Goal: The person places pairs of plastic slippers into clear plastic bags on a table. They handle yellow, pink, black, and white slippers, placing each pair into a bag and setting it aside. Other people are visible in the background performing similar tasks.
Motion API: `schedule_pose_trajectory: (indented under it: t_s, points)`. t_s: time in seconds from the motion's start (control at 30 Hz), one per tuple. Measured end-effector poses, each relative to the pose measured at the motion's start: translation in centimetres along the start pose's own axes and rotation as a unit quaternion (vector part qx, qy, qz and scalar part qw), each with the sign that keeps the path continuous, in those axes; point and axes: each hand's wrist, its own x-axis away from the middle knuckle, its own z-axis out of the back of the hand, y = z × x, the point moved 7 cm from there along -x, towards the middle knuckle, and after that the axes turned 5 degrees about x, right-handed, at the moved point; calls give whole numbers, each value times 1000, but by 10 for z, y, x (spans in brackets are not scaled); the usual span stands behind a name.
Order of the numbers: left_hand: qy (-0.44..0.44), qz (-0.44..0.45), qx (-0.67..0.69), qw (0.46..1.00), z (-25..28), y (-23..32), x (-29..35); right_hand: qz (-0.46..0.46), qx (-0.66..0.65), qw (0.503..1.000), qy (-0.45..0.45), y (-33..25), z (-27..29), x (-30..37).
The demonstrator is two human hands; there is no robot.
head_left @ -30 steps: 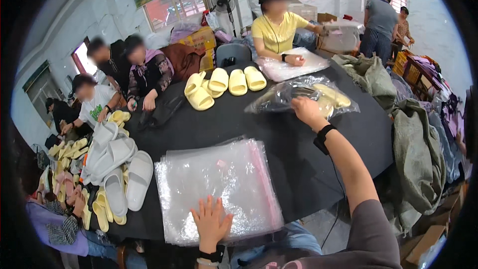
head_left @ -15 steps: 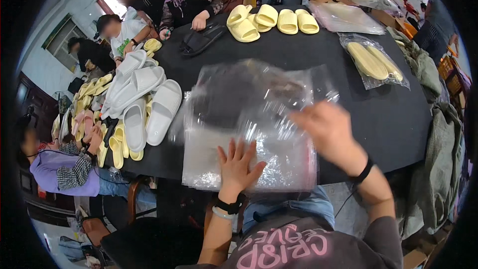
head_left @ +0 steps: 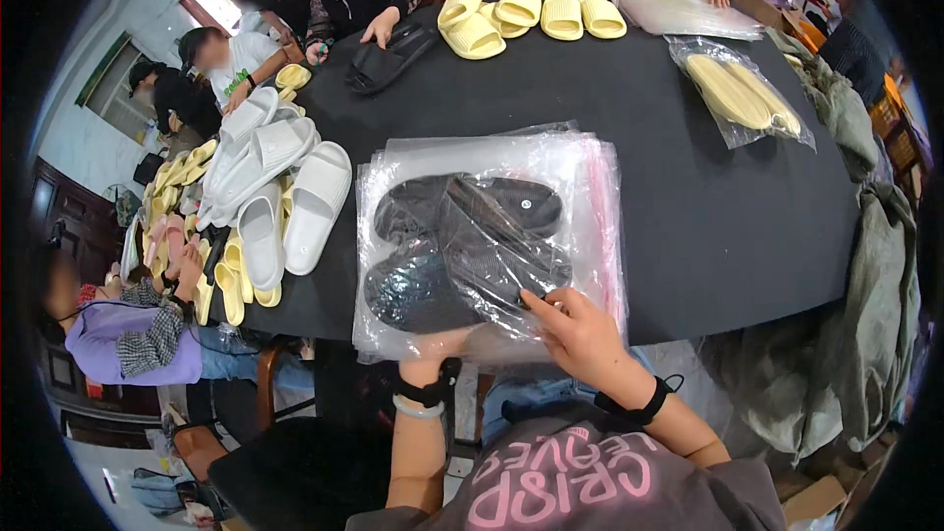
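Note:
A pair of black slide slippers (head_left: 408, 290) lies on the stack of clear plastic bags (head_left: 600, 236) in front of me, with shiny film over them. A small white round sticker shows on the far slipper. My right hand (head_left: 585, 334) is closed in a pinch on the clear plastic bag (head_left: 492, 329) at the near slipper's right edge. My left hand (head_left: 442, 342) is at the stack's near edge, beneath or behind the film. Its fingers are blurred and hidden.
Grey slippers (head_left: 320, 206) are piled at the left, with yellow slippers (head_left: 231, 290) beneath. More yellow slippers (head_left: 562, 15) stand at the far edge, near a black slipper (head_left: 388, 59) under a co-worker's hand. A bagged yellow pair (head_left: 742, 93) lies right on the black table (head_left: 708, 226).
The black slippers have come onto the bag stack under film. My right hand has moved down and left to the film. My left hand no longer lies flat on the stack.

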Motion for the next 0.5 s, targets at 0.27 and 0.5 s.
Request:
schedule_pose_trajectory:
  t_s: [0.27,0.5]
  points:
    - [81,215,-293,928,117,-43,47,-20,-149,988,-30,-8,31,14]
    - [231,250,11,940,132,-17,69,-72,-10,996,44,40,60,9]
